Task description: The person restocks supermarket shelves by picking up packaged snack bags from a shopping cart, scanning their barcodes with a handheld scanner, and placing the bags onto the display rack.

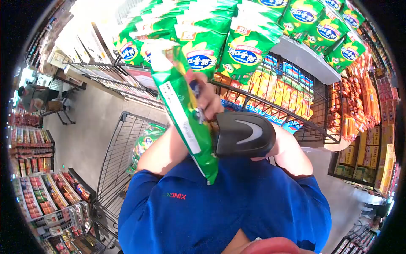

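Green bag in my left hand, scanner beside it

Far left: another person [34,98] stands by a distant cart [59,106]. Below, packets [42,192] fill a slanted display rack. Next, nearer me, a wire cart [111,154] with a green pack [146,142] inside.

Centre: my left hand [206,98] is clamped on a green bag [179,108], fingers curled at its right edge, high on it. The bag hangs tilted before my chest, top leaning left, a white label strip [180,118] running along it. Behind and above, more green bags [249,48] stand in rows on the shelf.

Just right of the bag: a black scanner [244,134]. It overlaps the bag's edge in view; contact cannot be judged. My right hand [277,144] is mostly hidden behind the scanner; I cannot tell how its fingers close.

Beyond, to the right: yellow packs [277,91] in a wire basket under the shelf, then red sausages [353,99] hanging in bunches. Far right: yellow boxes [367,156] on a low shelf.
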The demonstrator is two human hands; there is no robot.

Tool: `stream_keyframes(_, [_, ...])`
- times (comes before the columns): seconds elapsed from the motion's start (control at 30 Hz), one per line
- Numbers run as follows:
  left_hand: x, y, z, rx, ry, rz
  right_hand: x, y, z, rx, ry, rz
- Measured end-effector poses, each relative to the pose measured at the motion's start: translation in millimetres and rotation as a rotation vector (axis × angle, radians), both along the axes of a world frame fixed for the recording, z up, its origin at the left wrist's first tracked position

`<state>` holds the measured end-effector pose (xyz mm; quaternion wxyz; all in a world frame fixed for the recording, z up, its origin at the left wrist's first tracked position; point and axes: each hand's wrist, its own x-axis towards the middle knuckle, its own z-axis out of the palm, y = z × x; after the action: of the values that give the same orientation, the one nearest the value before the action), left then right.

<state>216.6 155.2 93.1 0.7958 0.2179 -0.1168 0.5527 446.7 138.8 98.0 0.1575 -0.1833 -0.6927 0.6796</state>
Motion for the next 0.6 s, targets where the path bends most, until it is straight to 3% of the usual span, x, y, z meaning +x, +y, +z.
stream_keyframes(0.03, [12,3,7,0.043,-0.052,-0.099,5,0,0,0.004,0.014,0.002])
stream_keyframes(0.1, [32,13,5,0.072,-0.053,-0.107,18,1,2,-0.274,0.046,-0.08])
stream_keyframes(0.13, [42,20,1,0.187,-0.045,0.028,26,17,-28,0.146,0.322,0.047])
stream_keyframes(0.17, [51,26,-3,0.302,-0.037,0.164,32,19,-27,0.149,0.331,0.049])
stream_keyframes(0.23, [63,27,-8,0.3,-0.009,0.215,43,23,-22,0.103,0.379,0.093])
stream_keyframes(0.3, [71,22,-8,0.272,0.21,0.321,50,24,-19,0.061,0.409,0.124])
stream_keyframes(0.33, [71,19,-15,0.141,0.262,0.293,53,24,-17,0.039,0.403,0.123])
stream_keyframes(0.43, [64,24,-23,0.323,0.591,0.239,60,17,-10,-0.032,0.372,0.088])
stream_keyframes(0.47, [70,14,-19,0.134,0.533,0.171,62,15,-8,-0.055,0.357,0.071])
stream_keyframes(0.5, [65,16,-29,0.197,1.008,0.227,64,14,-5,-0.075,0.347,0.055])
stream_keyframes(0.53, [65,14,-28,0.191,1.015,0.229,65,11,-5,-0.098,0.336,0.044])
stream_keyframes(0.6, [68,2,-20,-0.09,0.806,0.34,66,9,-6,-0.143,0.322,0.022])
